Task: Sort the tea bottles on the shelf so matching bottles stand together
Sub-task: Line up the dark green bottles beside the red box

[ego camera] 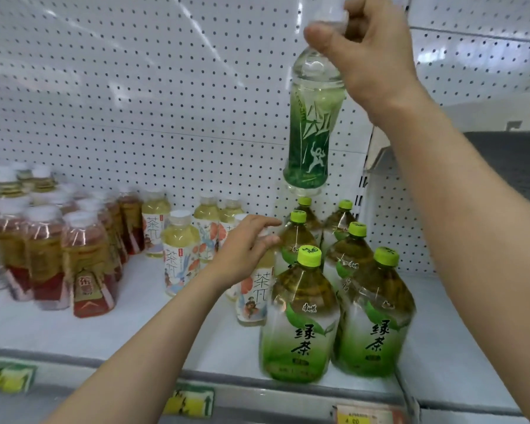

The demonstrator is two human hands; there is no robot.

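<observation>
Bottle with dark-green label (311, 127) hangs by its neck from right hand (371, 56), above green-capped bottles (337, 286). Left hand (242, 249) loose, empty. Clear those caps, set beside matching bottles.

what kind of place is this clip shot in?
Most likely a shop's drinks aisle. A white metal shelf backed by white perforated pegboard holds grouped tea bottles, such as the large green-capped green tea bottles, and an orange price tag sits on the shelf's front edge.
</observation>
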